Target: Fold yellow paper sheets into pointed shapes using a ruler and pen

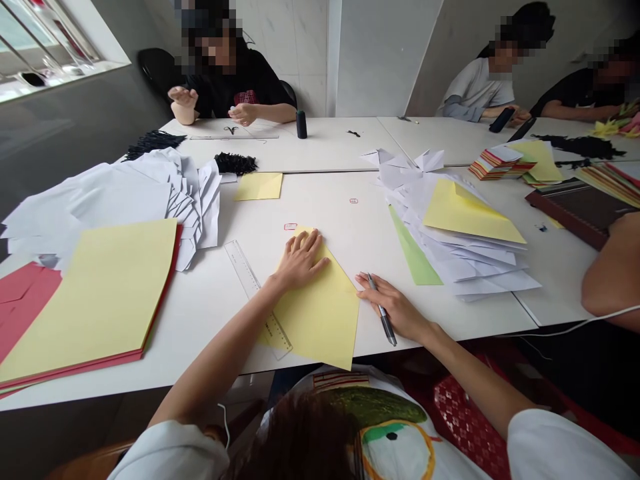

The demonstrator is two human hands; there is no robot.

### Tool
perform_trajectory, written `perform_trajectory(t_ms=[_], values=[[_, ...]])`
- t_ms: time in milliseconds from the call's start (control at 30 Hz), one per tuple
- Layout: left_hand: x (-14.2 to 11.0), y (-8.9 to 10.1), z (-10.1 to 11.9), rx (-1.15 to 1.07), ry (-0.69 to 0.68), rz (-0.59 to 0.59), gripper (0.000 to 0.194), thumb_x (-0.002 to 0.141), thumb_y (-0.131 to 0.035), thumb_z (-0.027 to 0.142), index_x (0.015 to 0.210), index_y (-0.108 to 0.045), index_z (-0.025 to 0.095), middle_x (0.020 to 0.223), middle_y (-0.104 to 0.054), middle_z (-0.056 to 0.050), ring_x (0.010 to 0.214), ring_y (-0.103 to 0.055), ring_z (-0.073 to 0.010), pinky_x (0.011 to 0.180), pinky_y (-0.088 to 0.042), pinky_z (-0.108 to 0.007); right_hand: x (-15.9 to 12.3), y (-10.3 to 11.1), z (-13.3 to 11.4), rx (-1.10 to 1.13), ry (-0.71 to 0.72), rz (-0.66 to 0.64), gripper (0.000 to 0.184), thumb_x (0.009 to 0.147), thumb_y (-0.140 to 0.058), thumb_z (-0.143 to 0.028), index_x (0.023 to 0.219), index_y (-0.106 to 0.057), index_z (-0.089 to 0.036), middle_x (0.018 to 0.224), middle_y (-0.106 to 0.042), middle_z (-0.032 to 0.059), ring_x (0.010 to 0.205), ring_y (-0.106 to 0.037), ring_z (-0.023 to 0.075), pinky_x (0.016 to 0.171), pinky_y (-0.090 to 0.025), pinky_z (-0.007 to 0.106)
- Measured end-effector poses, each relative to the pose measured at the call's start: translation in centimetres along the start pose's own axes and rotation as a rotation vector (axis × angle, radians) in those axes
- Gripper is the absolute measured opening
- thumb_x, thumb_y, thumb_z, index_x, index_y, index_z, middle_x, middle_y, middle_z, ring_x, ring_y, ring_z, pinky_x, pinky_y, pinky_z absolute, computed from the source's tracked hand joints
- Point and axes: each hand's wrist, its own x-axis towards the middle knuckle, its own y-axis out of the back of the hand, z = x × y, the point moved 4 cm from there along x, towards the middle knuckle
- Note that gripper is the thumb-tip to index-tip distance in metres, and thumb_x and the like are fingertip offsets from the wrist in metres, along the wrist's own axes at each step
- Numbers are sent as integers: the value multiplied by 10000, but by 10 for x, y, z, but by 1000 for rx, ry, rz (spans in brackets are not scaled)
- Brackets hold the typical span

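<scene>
White printed T-shirt [395, 433] aside, your flat left hand [300, 261] pins light, floppy yellow paper [317, 320]; take its edge. Right hand [395, 308] grips a slim silver pen [384, 321].

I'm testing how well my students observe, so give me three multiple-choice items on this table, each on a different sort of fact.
1. Where does the ruler lie relative to the sheet under the left hand?
A. On the white paper pile
B. Along its left edge
C. Along its right edge

2. What colour is that sheet?
A. Green
B. Red
C. Yellow

3. What is the right hand doing?
A. Holding a pen
B. Gripping scissors
C. Resting empty on the ruler

1: B, the ruler runs beside the sheet's left edge.
2: C, yellow shows around the fingers.
3: A, the pen lies between the fingers.
</scene>
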Motion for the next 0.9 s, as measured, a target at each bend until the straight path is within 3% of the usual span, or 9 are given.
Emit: perform_trajectory(t_ms=[200, 367, 533, 667, 733, 800, 900], values=[[0, 1, 1, -5, -1, 0, 731, 989, -239, 629, 1585, -289, 210, 1675, -226, -82, 1520, -198, -358, 1230, -128, -548, -8, 6, -4, 58, -50, 44, 330, 947, -480, -79, 1153, -697, -219, 1450, -587, 90, 1420, -483, 237, 1160, -470, 509], [0, 0, 0, -14, -2, 7, 738, 988, -250, 630, 1588, -286, 201, 1674, -229, -80, 1520, -194, -361, 1234, -128, -555, -2, 9, -6, 18, -141, 154, 255, 978, -491, -175, 1160, -662, -227, 1410, -615, 103, 1385, -523, 248, 1153, -479, 508], [0, -2, -1, -17, 57, 6, 773, 986, -274, 631, 1599, -252, 159, 1683, -190, -96, 1537, -156, -345, 1250, -108, -527, 10, -3, -15, -125, -185, 181, 231, 942, -614, -323, 1114, -658, -175, 1437, -574, 193, 1396, -499, 332, 1127, -481, 556], [-3, 1, -2, -88, 118, 55, 764, 997, -306, 591, 1600, -232, 129, 1668, -198, -163, 1542, -141, -333, 1238, -166, -535, 19, -13, -30, -49, -245, 265, 207, 935, -624, -354, 1081, -648, -209, 1326, -656, 158, 1365, -526, 333, 1098, -490, 549], [-4, 4, -3, -157, 155, 92, 759, 1000, -304, 584, 1605, -207, 134, 1659, -206, -181, 1536, -149, -334, 1221, -214, -549, 24, -15, -35, 73, -334, 306, 214, 927, -634, -399, 1053, -648, -227, 1236, -700, 123, 1265, -604, 319, 1031, -530, 504], [-5, 6, -3, -224, 178, 123, 758, 999, -312, 584, 1607, -187, 150, 1652, -211, -181, 1525, -171, -340, 1208, -251, -556, 33, -16, -37, 231, -428, 305, 239, 919, -635, -452, 1012, -653, -233, 1074, -740, 86, 1044, -697, 280, 885, -580, 428], [-6, 8, 0, -279, 170, 149, 774, 993, -335, 594, 1609, -165, 157, 1650, -196, -182, 1521, -172, -342, 1210, -258, -552, 50, -14, -33, 460, -492, 265, 275, 914, -625, -484, 971, -662, -217, 861, -734, 42, 791, -704, 217, 694, -555, 328]])
